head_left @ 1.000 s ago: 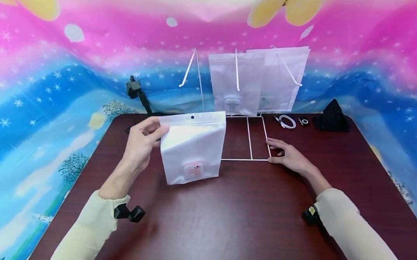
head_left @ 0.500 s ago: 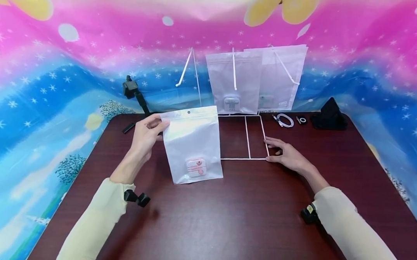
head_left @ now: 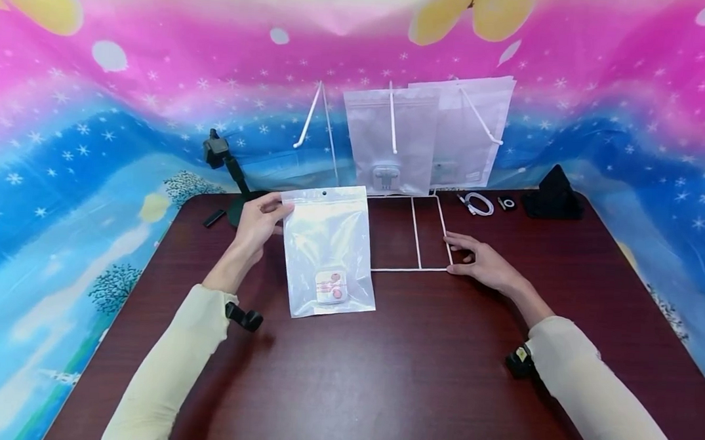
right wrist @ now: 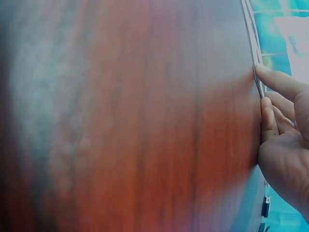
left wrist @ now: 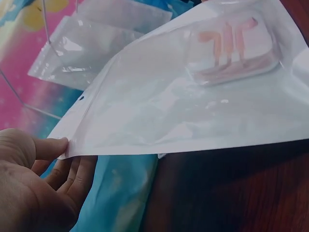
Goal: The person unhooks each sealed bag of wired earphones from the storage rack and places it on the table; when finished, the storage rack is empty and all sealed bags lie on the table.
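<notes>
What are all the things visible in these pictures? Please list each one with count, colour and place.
held pouch: 1, clear-white, pink item inside, front left of rack
wire rack: 1, white, table centre
hanging pouches: 2 at least, frosted white, on rack hooks
cable: 1, white, back right
black stand: 1, far right
table: 1, dark red-brown
left hand: pinches held pouch's top corner
right hand: fingers rest on wire rack's base corner

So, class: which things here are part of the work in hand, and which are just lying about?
In use:
left hand pinching the pouch
right hand resting on the wire rack
two hung pouches

Lying about:
white cable
black stand
camera mount
</notes>
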Demonstrator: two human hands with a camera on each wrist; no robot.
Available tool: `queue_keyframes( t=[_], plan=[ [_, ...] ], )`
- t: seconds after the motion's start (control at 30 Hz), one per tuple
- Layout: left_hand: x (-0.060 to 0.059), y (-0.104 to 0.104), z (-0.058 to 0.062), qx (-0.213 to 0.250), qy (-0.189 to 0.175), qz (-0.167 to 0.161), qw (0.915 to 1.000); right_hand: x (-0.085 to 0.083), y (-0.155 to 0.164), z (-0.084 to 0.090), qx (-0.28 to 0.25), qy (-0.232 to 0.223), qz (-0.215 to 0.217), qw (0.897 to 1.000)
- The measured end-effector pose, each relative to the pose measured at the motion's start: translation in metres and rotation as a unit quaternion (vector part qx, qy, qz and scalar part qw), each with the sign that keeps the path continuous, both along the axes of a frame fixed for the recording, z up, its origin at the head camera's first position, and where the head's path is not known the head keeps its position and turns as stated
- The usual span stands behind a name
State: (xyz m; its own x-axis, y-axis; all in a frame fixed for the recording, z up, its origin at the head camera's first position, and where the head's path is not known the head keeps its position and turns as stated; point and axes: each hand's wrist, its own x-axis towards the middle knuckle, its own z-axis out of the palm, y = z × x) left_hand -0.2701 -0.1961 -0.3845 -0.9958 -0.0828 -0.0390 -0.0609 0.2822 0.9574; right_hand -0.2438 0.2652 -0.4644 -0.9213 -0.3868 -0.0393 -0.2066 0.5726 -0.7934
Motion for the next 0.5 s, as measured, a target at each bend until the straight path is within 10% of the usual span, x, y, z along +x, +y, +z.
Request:
queue_keyframes(
  t=[0.5],
  plan=[
    [-0.030, 0.003, -0.039, 0.010, -0.070, 0.003, 0.9975, -0.001, 0.000, -0.001, 0.006, -0.003, -0.007, 1.000]
  ],
)
